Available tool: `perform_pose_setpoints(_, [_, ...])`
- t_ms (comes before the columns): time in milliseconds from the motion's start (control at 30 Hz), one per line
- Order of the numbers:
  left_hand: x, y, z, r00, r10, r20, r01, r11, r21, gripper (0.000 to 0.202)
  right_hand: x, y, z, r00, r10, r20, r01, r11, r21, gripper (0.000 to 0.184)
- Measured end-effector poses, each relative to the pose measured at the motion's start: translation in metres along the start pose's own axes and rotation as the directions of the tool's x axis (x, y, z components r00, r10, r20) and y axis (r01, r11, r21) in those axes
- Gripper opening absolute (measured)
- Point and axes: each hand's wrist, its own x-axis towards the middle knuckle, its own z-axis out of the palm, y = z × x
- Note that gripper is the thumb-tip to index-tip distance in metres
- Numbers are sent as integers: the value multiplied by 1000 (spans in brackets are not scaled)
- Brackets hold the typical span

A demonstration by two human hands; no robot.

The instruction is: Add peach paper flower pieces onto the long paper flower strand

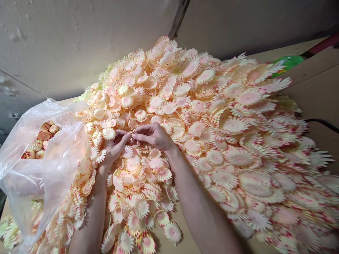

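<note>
A large heap of flower-shaped discs (182, 102), pale cream and pink with fringed petals and red-tinged edges, spreads around both hands. My left hand (116, 146) is closed in a pinch, thumb and fingers together, over the front-left part of the heap. Opposite it, my right hand (155, 137) pinches with its thumb and fingertips, almost touching the left fingertips. Whatever lies between the fingers is too small and hidden to name. Just left of my left hand lies one whitish disc (108, 134). More loose discs (132, 206) lie between my forearms.
At the left, an open clear plastic bag (65, 165) holds stacked flower discs (45, 135). A wooden board (177, 243) lies under the heap, with a grey wall (66, 42) behind. Back right are a green wrapper (290, 64) and a black cable (321, 122).
</note>
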Motion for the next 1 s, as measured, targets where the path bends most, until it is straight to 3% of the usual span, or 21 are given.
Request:
perform_pose_setpoints(667, [4, -6, 4, 998, 56, -25, -58, 995, -80, 18, 1, 1, 0, 998, -31, -46, 29, 999, -46, 22])
perform_pose_setpoints(1000, [5, -11, 1, 997, 80, -4, -80, 996, -42, 18, 1, 1, 2, 999, 0, -38, 0, 1000, 1, 22])
